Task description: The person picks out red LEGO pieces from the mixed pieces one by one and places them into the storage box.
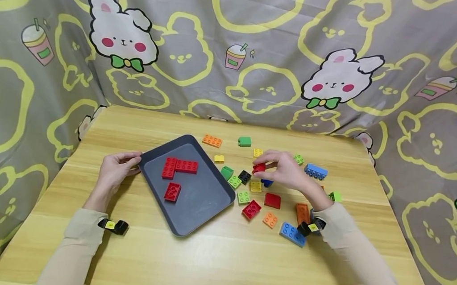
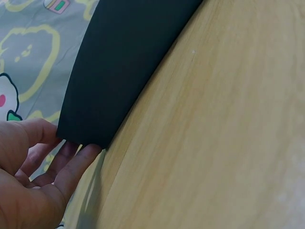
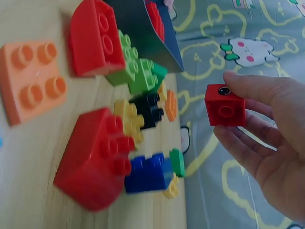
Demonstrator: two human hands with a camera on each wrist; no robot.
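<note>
My right hand [image 1: 284,170] pinches a small red toy brick [image 3: 225,106] between thumb and fingers, raised over the loose bricks. A printed eye shows on one side of it in the right wrist view. At the left corner of a dark grey tray [image 1: 203,210], my left hand [image 1: 114,171] grips the rim with its fingertips, as the left wrist view shows close up. Inside the tray lie two red bricks touching in an L shape [image 1: 186,166] and a separate red brick [image 1: 172,192] upside down.
Right of the tray, bricks lie scattered: a red brick [image 1: 252,210], a flat-looking red brick [image 1: 272,200], a black brick [image 1: 244,177], a blue brick [image 1: 292,234], an orange brick [image 1: 270,219] and several others. A patterned curtain [image 1: 260,51] hangs behind the wooden table [image 1: 234,268].
</note>
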